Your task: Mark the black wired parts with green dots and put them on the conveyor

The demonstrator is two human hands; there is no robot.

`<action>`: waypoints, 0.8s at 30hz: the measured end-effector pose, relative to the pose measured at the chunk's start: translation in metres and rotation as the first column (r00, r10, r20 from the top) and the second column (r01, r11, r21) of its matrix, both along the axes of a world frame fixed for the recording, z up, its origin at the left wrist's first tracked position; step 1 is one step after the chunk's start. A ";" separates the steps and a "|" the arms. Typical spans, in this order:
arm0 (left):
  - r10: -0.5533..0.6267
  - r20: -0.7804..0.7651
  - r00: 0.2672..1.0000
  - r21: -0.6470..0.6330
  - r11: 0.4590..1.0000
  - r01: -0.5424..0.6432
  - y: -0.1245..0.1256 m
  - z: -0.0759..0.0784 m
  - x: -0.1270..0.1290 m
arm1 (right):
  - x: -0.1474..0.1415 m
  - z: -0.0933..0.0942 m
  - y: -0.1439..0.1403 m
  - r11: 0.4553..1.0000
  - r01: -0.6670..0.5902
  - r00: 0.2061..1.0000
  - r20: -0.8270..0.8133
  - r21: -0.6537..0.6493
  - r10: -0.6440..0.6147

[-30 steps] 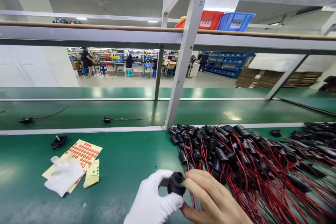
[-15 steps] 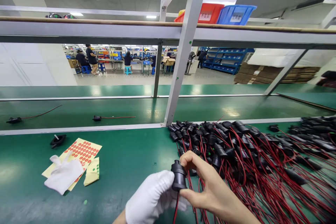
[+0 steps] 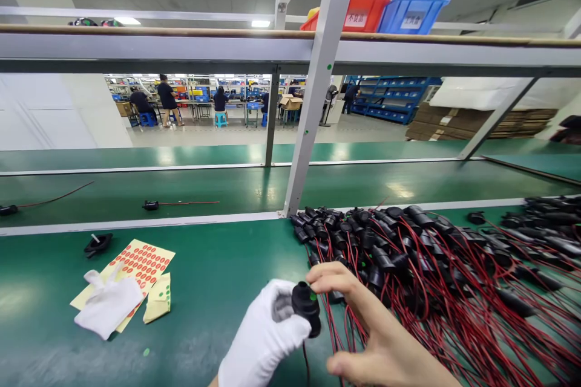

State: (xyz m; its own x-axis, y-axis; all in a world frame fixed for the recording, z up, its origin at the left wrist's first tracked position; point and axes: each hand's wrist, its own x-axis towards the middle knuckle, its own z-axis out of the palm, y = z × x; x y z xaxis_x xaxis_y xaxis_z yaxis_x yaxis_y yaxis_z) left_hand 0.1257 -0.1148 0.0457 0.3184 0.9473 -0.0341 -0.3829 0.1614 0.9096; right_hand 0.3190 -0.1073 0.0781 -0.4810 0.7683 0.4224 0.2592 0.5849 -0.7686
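My left hand (image 3: 267, 335), in a white glove, grips a black stepped cylindrical part (image 3: 305, 308) between thumb and fingers. A thin wire hangs from the part's lower end. On its upper side, beside my right fingertips, sits a small green dot (image 3: 313, 295). My bare right hand (image 3: 367, 326) is open, thumb spread well away from the fingers. Its fingertips are at the part's top; whether they touch it I cannot tell. Just beyond lies a large heap of similar black parts (image 3: 381, 257) with tangled red and black wires (image 3: 436, 326).
Left on the green bench lie a sheet of red oval stickers (image 3: 147, 263), a white glove (image 3: 111, 305), a scrap with green dots (image 3: 158, 299) and a black dish-like piece (image 3: 97, 245). A wired part (image 3: 151, 205) rests on the belt behind. A metal post (image 3: 313, 91) rises ahead.
My right thumb and fingers have come off the black part and spread apart. The part has turned in my left hand, showing a green dot. Parts on the belt have shifted left.
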 end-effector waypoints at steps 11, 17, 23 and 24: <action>0.322 -0.323 0.890 0.535 0.838 -0.108 -0.005 0.000 -0.007 | -0.007 0.007 -0.010 0.987 0.037 0.999 0.019 0.153 -0.041; 0.581 -0.425 0.694 0.715 0.686 -0.136 -0.011 -0.005 0.005 | -0.014 -0.013 -0.002 0.904 0.099 0.953 -0.222 -0.417 -0.207; 0.131 -0.274 0.953 0.148 0.985 -0.093 0.059 0.032 -0.022 | -0.007 -0.027 0.020 0.884 0.224 0.946 -0.126 -0.411 -0.299; 0.146 -0.206 0.968 0.142 0.983 -0.118 0.087 0.038 -0.035 | -0.001 -0.027 0.022 0.877 0.260 0.941 -0.099 -0.404 -0.324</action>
